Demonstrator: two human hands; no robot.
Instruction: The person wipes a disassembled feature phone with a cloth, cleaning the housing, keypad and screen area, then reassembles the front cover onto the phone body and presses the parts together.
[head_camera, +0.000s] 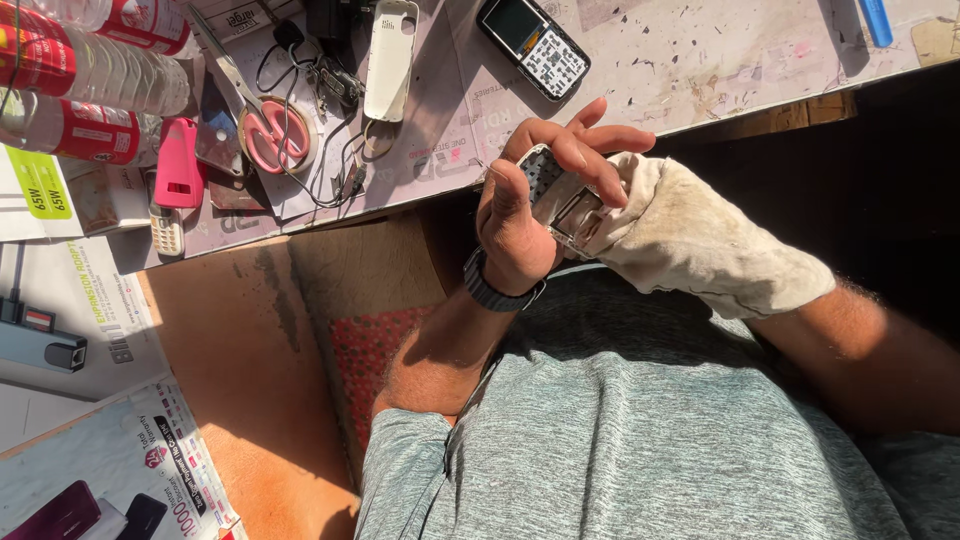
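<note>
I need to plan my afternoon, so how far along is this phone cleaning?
Done: the phone looks stripped, and a white back cover lies on the table. In hand: the left hand grips the phone while the right hand, wrapped in a cloth, presses against it. Left: probably refitting a cover.

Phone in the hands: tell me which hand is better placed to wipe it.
Right, probably. The right hand is wrapped in the cloth and already presses against the phone. The left hand grips the phone, so it is busy.
</note>
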